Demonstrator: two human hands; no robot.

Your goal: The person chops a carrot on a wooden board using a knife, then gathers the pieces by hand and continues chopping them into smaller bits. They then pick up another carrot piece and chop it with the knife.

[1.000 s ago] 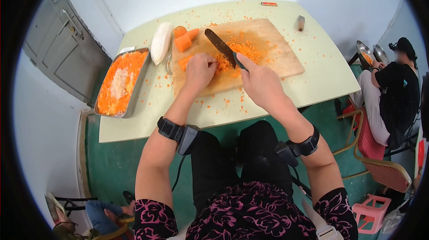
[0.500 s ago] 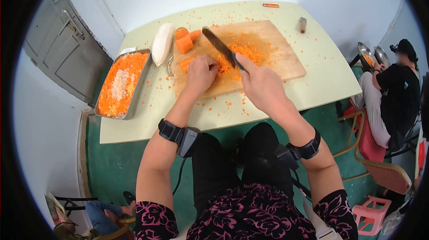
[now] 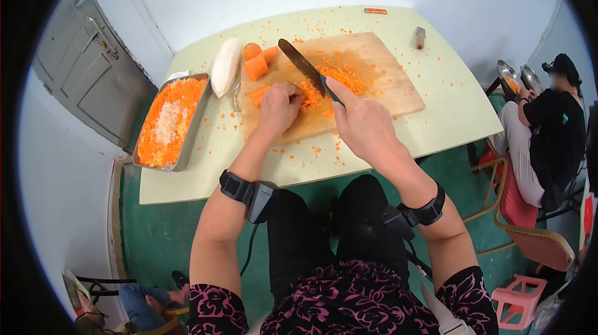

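My right hand is wrapped round the handle of a kitchen knife, its dark blade slanting up and left over the wooden cutting board. My left hand has its fingers curled on a piece of carrot at the blade's left side. Beyond those knuckles lie cut carrot sticks. Chopped carrot is heaped to the right of the blade. Larger carrot chunks rest at the board's upper left corner, and a peeled white radish lies beside the board.
A metal tray of chopped carrot with a pale heap stands on the table's left. A peeler-like tool with a wooden handle and a small red packet lie at the back. Another person sits at right with metal bowls.
The knife has tilted a little and its tip has shifted slightly left. My left hand has moved slightly, with its fingers still curled at the carrot. The whole view has shifted a little.
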